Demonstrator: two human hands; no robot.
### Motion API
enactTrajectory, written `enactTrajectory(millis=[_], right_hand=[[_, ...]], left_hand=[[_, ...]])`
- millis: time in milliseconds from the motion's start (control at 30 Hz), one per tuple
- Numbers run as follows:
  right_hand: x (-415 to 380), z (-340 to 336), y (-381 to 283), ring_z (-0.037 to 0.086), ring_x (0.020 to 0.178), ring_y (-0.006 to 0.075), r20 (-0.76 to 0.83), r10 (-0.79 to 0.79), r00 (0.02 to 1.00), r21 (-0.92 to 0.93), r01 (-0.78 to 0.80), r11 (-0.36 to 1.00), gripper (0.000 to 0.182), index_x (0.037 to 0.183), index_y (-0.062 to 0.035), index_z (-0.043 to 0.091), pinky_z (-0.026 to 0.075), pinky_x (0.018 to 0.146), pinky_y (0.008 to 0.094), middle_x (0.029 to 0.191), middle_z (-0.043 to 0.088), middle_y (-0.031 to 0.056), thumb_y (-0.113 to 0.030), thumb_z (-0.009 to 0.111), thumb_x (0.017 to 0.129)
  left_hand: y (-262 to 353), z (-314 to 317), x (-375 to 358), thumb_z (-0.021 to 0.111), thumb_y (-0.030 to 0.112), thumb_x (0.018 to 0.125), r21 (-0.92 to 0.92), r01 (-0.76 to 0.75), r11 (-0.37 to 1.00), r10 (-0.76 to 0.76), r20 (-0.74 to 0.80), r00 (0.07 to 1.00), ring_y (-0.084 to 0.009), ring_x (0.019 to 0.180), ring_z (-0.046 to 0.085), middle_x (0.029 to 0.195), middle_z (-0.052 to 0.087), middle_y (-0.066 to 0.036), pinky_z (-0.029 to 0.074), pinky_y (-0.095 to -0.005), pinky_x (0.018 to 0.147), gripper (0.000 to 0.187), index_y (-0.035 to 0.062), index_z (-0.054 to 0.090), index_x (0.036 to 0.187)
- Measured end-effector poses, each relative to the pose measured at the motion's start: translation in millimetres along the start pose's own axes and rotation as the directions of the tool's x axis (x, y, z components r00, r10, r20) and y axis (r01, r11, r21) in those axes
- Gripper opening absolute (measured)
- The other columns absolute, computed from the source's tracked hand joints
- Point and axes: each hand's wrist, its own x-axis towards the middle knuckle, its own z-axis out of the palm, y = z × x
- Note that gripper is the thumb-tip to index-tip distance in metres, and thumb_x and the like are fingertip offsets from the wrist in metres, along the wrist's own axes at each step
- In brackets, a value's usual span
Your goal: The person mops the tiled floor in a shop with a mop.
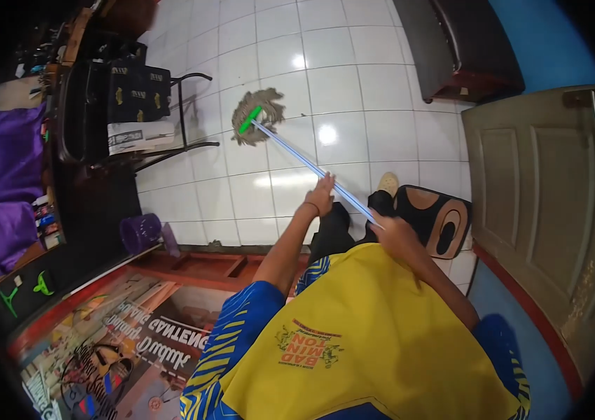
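Note:
A mop with a grey string head (pixel 269 101) and a green clamp rests on the white tiled floor. Its blue-and-white handle (pixel 290 150) slants from the head down toward my body. Partway along the handle, my left hand (pixel 321 194) is closed around it. My right hand (pixel 394 234) grips the handle's upper end, close to my yellow shirt; its fingers are partly hidden. The mop strings are spread in a loose swirl around the clamp.
A black chair (pixel 87 112) with a bag on it stands at left, its legs reaching toward the mop. A purple bin (pixel 141 233) is below it. A patterned mat (pixel 434 220) and brown door (pixel 539 196) are at right, with dark furniture (pixel 476 59) beyond.

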Motion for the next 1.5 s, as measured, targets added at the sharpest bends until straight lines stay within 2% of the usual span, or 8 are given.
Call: enactTrajectory(millis=[200,433,567,767,967,1267,1433,1500], right_hand=[[111.7,8.6,-73.2,0.06,0.076,0.0366,0.087,-0.038,0.995,-0.089,0.046,0.995,0.037,0.117,-0.007,0.045,0.048,0.066,0.045,0.079,0.06,0.0206,-0.025,0.048,0.084],[-7.1,-94.5,10.1,0.059,0.078,0.0346,0.052,0.155,0.987,0.027,-0.156,0.987,0.038,0.12,-0.0216,0.048,0.046,0.065,0.0429,0.08,0.059,0.0192,-0.028,0.052,0.083],[-124.8,-170.5,59.6,0.058,0.074,0.0334,-0.053,0.226,0.973,0.12,-0.218,0.968,0.037,0.113,-0.0111,0.054,0.045,0.062,0.0364,0.079,0.058,0.0203,-0.018,0.06,0.078],[-246.9,-250.6,23.8,0.063,0.07,0.0248,-0.034,0.45,0.892,0.208,-0.434,0.877,0.035,0.106,-0.0012,0.058,0.045,0.062,0.0308,0.079,0.061,0.0216,-0.01,0.062,0.072],[-219.3,-273.8,41.1,0.063,0.07,0.0236,-0.245,0.379,0.892,0.18,-0.342,0.922,0.028,0.096,0.0008,0.062,0.045,0.062,0.0298,0.078,0.062,0.0203,-0.008,0.064,0.069],[-104.7,-228.3,21.0,0.059,0.063,0.0313,-0.067,0.211,0.975,-0.135,-0.218,0.967,0.028,0.103,-0.0088,0.061,0.044,0.057,0.0359,0.068,0.058,0.0192,-0.017,0.059,0.076],[-71.2,-153.8,12.7,0.058,0.069,0.0349,0.126,0.182,0.975,-0.154,-0.162,0.975,0.029,0.105,-0.0072,0.058,0.046,0.06,0.041,0.072,0.059,0.018,-0.024,0.049,0.083],[-71.9,-154.4,-0.2,0.058,0.069,0.0357,0.167,0.212,0.963,-0.155,-0.187,0.97,0.033,0.11,-0.0082,0.057,0.045,0.061,0.0398,0.073,0.058,0.0203,-0.027,0.05,0.083]], left_hand=[[3.8,-51.6,7.9,0.055,0.011,0.071,-0.078,0.177,0.981,-0.194,-0.369,0.909,-0.0405,0.129,0.008,0.136,0.009,-0.033,0.014,-0.0382,0.106,0.082,-0.0112,0.004,0.13],[68.3,-0.6,42.4,0.059,0.02,0.077,-0.014,0.008,1.0,-0.011,-0.187,0.982,-0.0385,0.129,0.012,0.139,0.011,-0.025,0.018,-0.0413,0.105,0.078,-0.0038,0.01,0.134],[164.7,43.4,63.5,0.057,0.022,0.079,0.122,-0.123,0.985,0.114,0.074,0.991,-0.0415,0.123,0.025,0.133,0.023,-0.028,0.022,-0.0408,0.104,0.057,-0.0054,0.032,0.122],[252.8,100.8,88.3,0.062,0.026,0.074,-0.086,-0.581,0.809,0.573,0.33,0.75,-0.035,0.085,0.056,0.086,0.056,-0.016,0.046,-0.0409,0.071,0.03,0.0081,0.048,0.094],[270.5,98.2,95.5,0.059,0.019,0.075,-0.109,-0.52,0.847,0.528,0.064,0.847,-0.0345,0.079,0.057,0.084,0.057,-0.016,0.048,-0.0413,0.068,0.022,0.0067,0.05,0.09],[157.9,52.5,89.9,0.043,0.003,0.078,0.041,-0.105,0.994,0.11,-0.142,0.984,-0.0392,0.083,0.054,0.099,0.046,-0.023,0.048,-0.0424,0.071,0.018,0.0029,0.042,0.096],[88.4,30.3,63.2,0.06,0.023,0.075,0.313,0.328,0.891,-0.327,-0.057,0.943,-0.0394,0.108,0.045,0.129,0.032,-0.022,0.039,-0.0485,0.087,0.038,0.0118,0.044,0.108],[51.8,65.4,63.2,0.061,0.032,0.075,0.007,0.336,0.942,-0.329,-0.174,0.928,-0.0416,0.108,0.044,0.13,0.026,-0.027,0.038,-0.0468,0.09,0.05,0.0086,0.041,0.114]])
